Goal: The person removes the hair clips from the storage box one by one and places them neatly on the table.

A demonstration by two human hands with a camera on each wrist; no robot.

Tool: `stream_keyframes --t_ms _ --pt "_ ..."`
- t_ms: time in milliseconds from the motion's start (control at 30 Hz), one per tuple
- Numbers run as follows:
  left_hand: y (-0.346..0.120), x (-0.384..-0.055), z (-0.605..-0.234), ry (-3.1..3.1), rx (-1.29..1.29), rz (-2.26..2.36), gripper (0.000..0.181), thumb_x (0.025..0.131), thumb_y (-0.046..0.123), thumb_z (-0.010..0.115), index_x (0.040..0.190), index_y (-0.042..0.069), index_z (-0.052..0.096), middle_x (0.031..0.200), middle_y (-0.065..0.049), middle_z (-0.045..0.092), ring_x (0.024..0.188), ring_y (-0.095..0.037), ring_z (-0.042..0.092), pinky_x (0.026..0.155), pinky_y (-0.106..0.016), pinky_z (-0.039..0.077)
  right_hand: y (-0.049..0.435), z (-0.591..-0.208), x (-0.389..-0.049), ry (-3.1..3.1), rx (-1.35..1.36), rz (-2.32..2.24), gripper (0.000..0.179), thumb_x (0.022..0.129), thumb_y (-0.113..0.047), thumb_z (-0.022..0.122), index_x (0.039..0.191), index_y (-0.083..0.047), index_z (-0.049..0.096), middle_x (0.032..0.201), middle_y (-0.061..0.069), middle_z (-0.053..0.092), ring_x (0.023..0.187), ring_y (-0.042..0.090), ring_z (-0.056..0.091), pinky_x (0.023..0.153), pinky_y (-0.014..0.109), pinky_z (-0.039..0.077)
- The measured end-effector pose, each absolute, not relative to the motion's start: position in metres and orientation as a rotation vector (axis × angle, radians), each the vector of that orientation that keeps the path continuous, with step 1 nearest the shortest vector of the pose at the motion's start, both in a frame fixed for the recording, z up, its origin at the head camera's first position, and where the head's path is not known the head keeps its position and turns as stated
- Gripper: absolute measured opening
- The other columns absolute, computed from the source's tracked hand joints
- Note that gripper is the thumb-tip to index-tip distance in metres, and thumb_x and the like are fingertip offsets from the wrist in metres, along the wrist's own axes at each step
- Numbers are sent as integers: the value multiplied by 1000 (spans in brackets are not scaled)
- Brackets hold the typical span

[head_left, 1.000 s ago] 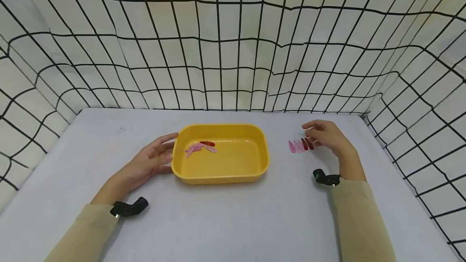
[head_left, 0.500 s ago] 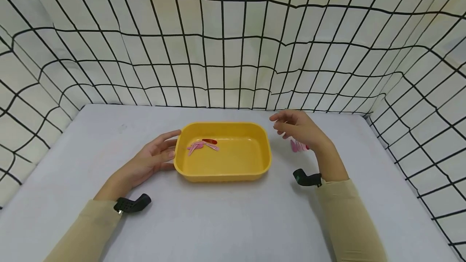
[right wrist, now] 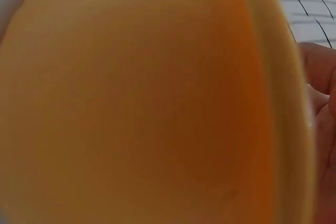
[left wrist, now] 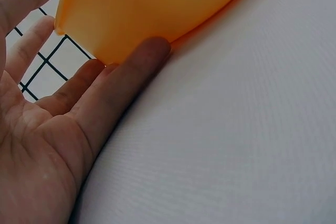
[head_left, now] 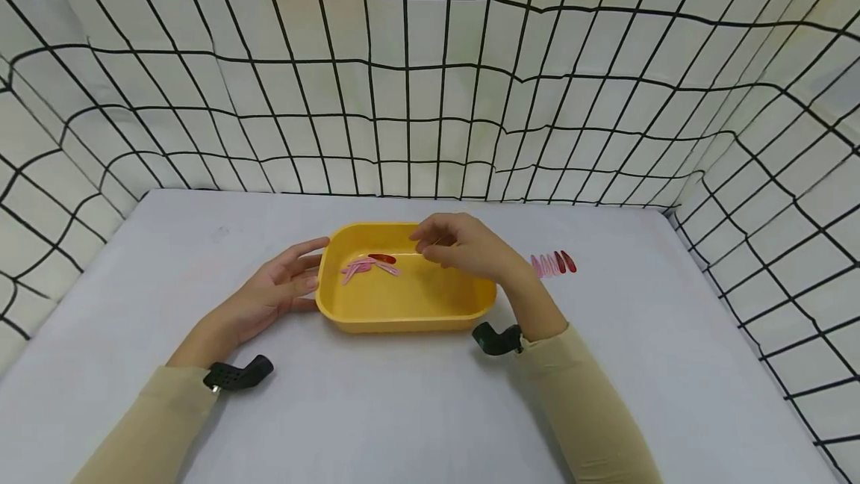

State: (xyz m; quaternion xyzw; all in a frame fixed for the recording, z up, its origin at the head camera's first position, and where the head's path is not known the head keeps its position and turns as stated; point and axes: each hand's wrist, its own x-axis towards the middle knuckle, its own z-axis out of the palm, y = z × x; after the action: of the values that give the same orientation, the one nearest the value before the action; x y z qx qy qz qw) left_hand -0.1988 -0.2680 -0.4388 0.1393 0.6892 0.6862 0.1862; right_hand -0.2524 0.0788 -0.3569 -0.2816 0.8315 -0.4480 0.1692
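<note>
A yellow tray (head_left: pixel 390 301) stands mid-table. My left hand (head_left: pixel 269 286) rests its fingertips against the tray's left end; in the left wrist view the thumb (left wrist: pixel 123 87) lies along the tray wall (left wrist: pixel 147 9). Loosely bent, the fingers of my right hand (head_left: pixel 466 249) hover over the tray's right half, and nothing shows between them. Inside the tray, to the left, several pink hair clips (head_left: pixel 363 267) lie in a small heap beside a red hair clip (head_left: pixel 381 258). The tray (right wrist: pixel 131 103) fills most of the right wrist view, with part of the right hand (right wrist: pixel 317 69) beyond its rim.
Right of the tray, several pink clips (head_left: pixel 535 266) and two red clips (head_left: pixel 561 261) lie in a neat row on the white table (head_left: pixel 376 409). Black wire grid panels (head_left: pixel 440 118) backed with pale cloth enclose the table's far side and both sides.
My right hand has moved left from the right end of the clip row to above the tray, uncovering the row. The left hand has stayed at the tray's left end.
</note>
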Motion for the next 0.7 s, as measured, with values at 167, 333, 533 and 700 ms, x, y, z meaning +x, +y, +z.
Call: stream_keyframes --t_ms 167,333,533,700 --pt "-268 -199 -437 1945 393 1925 60 104 11 51 158 23 27 157 -20 27 122 -19 60 92 -40 57 47 -363 -245 2447 -931 -980 30 97 -11 61 126 -10 64 122 6 69 111 17 62 94 31 53" --pt "-268 -199 -436 1965 389 1912 60 104 12 51 158 23 27 158 -21 27 121 -19 60 92 -40 57 27 -373 -238 2524 -953 -756 33 96 -11 59 128 -15 65 126 2 67 117 18 60 102 32 48" --pt "-267 -198 -436 1973 374 1901 60 104 13 51 158 24 27 158 -21 27 120 -18 61 92 -39 57 21 -383 -235 2611 -977 -616 34 95 -10 58 128 -15 67 119 -1 68 106 15 58 101 29 47" --pt "-266 -198 -437 1966 381 1908 60 104 12 51 158 24 27 157 -21 27 121 -19 61 92 -40 57 20 -388 -235 2647 -996 -587 26 97 -14 60 120 -14 70 105 -2 68 95 13 58 93 26 49"
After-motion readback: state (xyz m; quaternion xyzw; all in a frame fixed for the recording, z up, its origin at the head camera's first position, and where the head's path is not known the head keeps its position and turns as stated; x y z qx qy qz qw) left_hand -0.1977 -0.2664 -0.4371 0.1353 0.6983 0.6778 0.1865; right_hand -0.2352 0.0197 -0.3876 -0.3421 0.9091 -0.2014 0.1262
